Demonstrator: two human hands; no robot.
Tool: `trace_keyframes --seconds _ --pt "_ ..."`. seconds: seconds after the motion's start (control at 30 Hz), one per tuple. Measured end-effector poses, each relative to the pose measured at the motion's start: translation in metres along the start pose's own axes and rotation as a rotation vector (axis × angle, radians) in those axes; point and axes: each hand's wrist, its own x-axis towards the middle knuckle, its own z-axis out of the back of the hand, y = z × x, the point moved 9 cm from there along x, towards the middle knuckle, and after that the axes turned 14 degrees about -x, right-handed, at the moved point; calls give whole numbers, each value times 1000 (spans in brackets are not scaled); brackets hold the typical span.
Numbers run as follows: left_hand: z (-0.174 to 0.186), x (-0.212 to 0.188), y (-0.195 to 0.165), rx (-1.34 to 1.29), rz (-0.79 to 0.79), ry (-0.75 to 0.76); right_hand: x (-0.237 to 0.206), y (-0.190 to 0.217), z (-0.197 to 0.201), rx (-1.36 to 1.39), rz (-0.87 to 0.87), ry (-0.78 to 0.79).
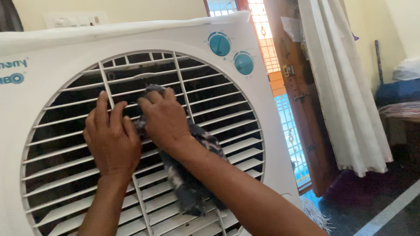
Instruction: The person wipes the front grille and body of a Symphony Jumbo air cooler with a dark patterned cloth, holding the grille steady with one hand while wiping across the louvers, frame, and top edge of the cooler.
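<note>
I'm looking into a home room. A white air cooler (131, 131) stands by a wooden door (302, 87) with white curtains (345, 87), cream walls and a wall switchboard (76, 19).

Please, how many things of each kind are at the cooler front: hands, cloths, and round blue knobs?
Hands: 2, left hand and right hand
Cloth: 1, under the right hand
Blue knobs: 2, upper knob and lower knob
Total: 5

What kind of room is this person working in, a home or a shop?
Most likely a room in a home. A white air cooler stands by a wooden door hung with a pale curtain, and folded bedding is piled at the right. Both hands press a dark cloth against its grille.
</note>
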Motion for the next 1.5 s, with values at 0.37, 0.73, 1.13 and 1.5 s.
trace_keyframes --seconds 0.37,0.73,1.13,1.5 --pt "-8 -2 -39 359 -150 49 -31 -130 39 38 -269 -301" --pt "-51 8 -96 -109 -225 137 -6 -162 35 -156 -338 357" --pt "-49 11 -99 -71 -233 144 9 -156 38 -126 -296 308" --pt "-47 10 -105 -90 -243 159 9 -142 34 -65 -211 289"
